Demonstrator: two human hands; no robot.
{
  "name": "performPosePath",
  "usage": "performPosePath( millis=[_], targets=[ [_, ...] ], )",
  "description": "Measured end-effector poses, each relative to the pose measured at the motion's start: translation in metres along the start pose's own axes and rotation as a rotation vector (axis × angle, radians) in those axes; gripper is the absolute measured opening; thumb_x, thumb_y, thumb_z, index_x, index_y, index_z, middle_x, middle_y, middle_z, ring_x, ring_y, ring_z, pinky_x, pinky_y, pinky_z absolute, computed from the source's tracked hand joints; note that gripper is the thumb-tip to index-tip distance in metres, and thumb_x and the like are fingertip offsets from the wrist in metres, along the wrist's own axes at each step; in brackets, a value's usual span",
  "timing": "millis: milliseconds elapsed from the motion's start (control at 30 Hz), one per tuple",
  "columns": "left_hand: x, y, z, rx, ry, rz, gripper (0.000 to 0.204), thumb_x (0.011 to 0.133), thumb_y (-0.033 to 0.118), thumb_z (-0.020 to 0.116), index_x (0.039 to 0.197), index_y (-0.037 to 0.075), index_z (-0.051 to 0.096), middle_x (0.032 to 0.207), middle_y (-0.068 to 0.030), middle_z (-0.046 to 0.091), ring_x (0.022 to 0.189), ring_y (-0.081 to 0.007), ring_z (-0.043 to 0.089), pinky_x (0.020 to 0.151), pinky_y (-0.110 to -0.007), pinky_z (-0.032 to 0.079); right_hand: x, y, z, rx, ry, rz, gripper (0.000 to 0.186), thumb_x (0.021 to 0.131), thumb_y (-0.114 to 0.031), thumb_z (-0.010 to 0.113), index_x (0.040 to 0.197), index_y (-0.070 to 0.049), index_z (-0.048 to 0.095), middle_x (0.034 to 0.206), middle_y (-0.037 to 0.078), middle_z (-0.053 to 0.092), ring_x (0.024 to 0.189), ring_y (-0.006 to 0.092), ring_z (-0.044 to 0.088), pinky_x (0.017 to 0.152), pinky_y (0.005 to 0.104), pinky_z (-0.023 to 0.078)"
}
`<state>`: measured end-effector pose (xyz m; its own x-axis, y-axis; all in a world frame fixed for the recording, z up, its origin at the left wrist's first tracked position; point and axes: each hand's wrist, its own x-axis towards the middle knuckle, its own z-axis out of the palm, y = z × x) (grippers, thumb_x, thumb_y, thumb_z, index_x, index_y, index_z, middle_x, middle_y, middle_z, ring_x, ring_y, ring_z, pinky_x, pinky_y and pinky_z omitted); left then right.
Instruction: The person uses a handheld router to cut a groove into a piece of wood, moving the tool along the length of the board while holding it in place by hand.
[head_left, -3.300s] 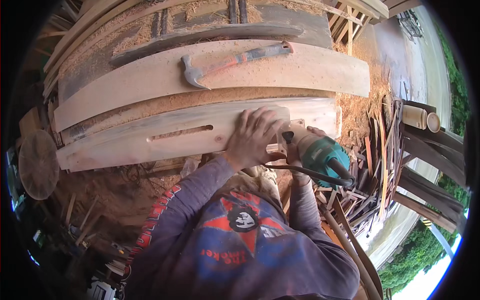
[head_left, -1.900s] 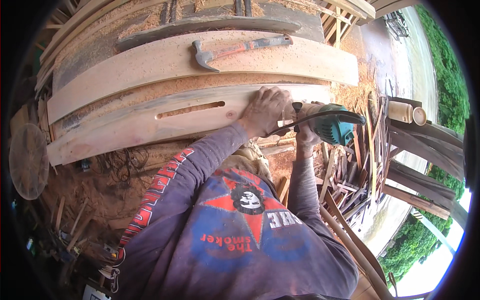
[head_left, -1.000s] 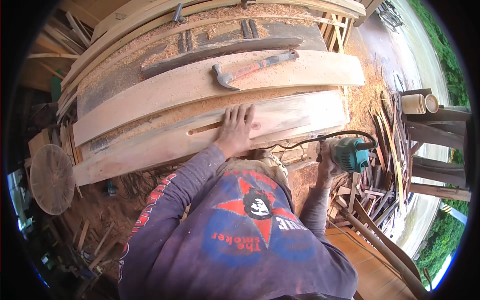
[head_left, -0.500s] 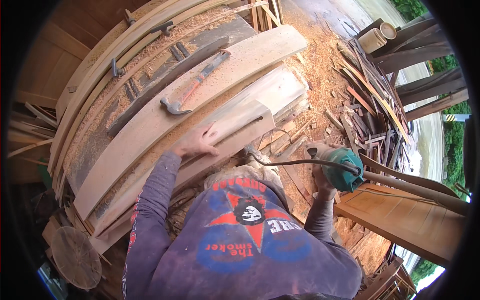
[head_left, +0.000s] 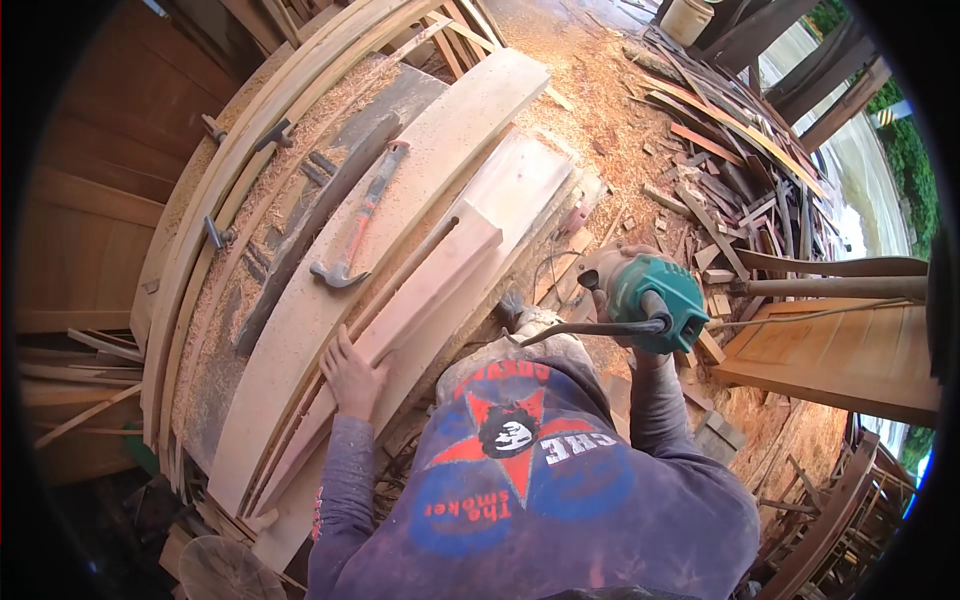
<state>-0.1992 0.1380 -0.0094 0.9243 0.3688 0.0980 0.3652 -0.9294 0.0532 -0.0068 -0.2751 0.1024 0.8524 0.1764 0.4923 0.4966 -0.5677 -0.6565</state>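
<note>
A long, narrow pale board with a slot near its far end lies along a wider plank. My left hand is closed around this narrow board, fingers over its left side and thumb on its right. Off to the right, my right hand holds a teal corded power tool in the air, away from the wood. The tool's body hides most of that hand, and its exact kind does not show. A claw hammer with an orange grip rests on the curved plank beyond the narrow board.
More long curved boards lie at the left, with clamps on them. Wood scraps are heaped at the right over a floor strewn with shavings. A panelled wooden door lies at the right. The tool's black cord runs before my body.
The slotted narrow board has tipped and shifted onto the wide plank. My left hand has moved nearer along it and now grips it. The tool is raised slightly; the whole view has turned.
</note>
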Motion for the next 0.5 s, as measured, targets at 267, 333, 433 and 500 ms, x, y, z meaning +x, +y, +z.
performPosePath(
  millis=[267,333,433,500],
  targets=[
    [-0.009,-0.044,-0.001,-0.154,-0.151,0.161,0.100,0.072,0.066,0.083,0.136,-0.004,0.053,0.115,-0.0243,0.064,0.105,-0.0427,0.063,0.098,-0.053,0.049,-0.005,0.031,-0.014,0.017,-0.094,0.073,0.041,0.089,-0.015,0.066,0.127,-0.003,0.057,0.118,0.011,0.062,0.105,0.0242,0.063,0.099,0.0432,0.051],
    [-0.016,-0.038,-0.004,-0.215,-0.129,0.350,0.103,0.072,0.064,0.084,0.140,-0.005,0.051,0.122,-0.0247,0.064,0.113,-0.0424,0.063,0.099,-0.054,0.050,0.006,0.008,-0.021,0.022,-0.075,0.008,0.037,0.091,-0.015,0.067,0.127,-0.006,0.060,0.115,0.008,0.069,0.110,0.0231,0.065,0.104,0.0423,0.049],
    [0.005,-0.052,-0.022,-0.360,-0.373,0.263,0.104,0.075,0.063,0.083,0.146,-0.005,0.048,0.127,-0.0270,0.063,0.118,-0.0417,0.062,0.103,-0.050,0.049,-0.001,0.014,-0.024,0.045,-0.105,0.144,0.042,0.082,-0.014,0.076,0.122,-0.008,0.064,0.111,0.006,0.070,0.108,0.0223,0.066,0.099,0.0397,0.049],
    [0.024,-0.058,-0.035,-0.605,-0.557,0.090,0.097,0.083,0.061,0.078,0.149,-0.002,0.047,0.129,-0.0281,0.061,0.119,-0.0420,0.061,0.104,-0.046,0.048,0.003,0.026,-0.024,0.098,-0.066,-0.007,0.056,0.078,-0.012,0.079,0.128,-0.002,0.056,0.117,0.012,0.060,0.107,0.0268,0.060,0.096,0.0435,0.050]
  ],
)
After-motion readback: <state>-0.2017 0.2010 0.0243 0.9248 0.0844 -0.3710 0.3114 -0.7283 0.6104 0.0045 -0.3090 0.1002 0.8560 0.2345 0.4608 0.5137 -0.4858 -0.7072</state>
